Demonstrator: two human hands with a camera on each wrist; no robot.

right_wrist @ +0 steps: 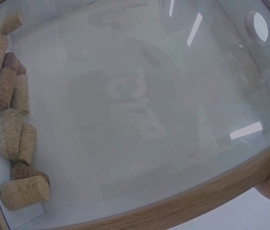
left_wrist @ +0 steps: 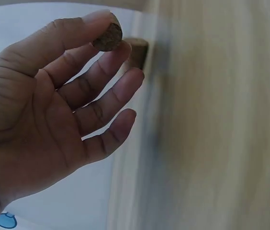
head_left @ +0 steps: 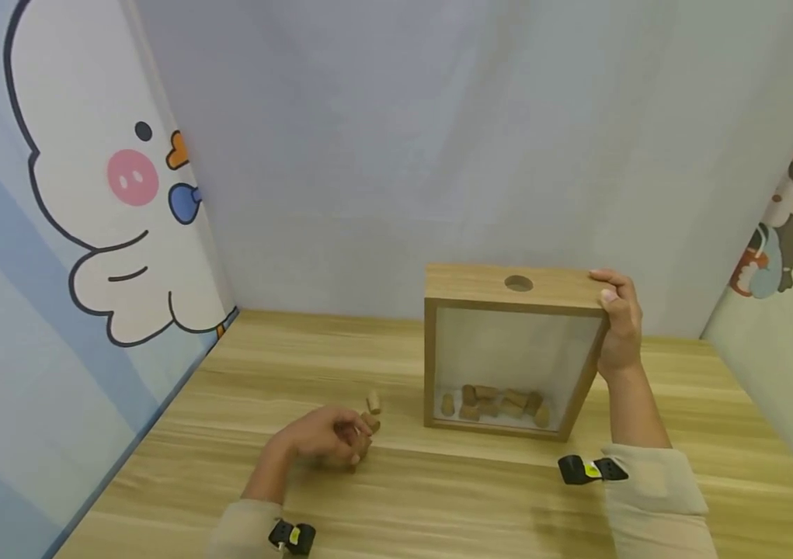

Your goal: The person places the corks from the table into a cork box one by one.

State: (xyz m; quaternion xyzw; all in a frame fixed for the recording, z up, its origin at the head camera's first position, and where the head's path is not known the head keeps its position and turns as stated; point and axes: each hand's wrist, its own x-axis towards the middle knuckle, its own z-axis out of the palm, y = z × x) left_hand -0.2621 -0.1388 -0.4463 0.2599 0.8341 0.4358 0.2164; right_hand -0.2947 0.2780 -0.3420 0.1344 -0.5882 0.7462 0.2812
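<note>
A wooden box [head_left: 452, 349] with a glass front stands upright on the table, with a round hole [head_left: 518, 283] in its top. Several corks [head_left: 501, 404] lie on its floor; the right wrist view shows these corks [right_wrist: 10, 129] through the glass. My right hand [head_left: 617, 309] grips the box's top right corner. My left hand [head_left: 350, 440] rests low on the table left of the box and pinches a cork [left_wrist: 108, 37] between thumb and forefinger. A second cork [left_wrist: 137, 50] lies just beyond the fingertips, and another loose cork [head_left: 373, 401] stands nearby.
The wooden table [head_left: 438, 497] is closed in by a pale back wall and by cartoon-printed panels [head_left: 88, 233] on the left and right. Bare tabletop stretches in front of the box and to both sides.
</note>
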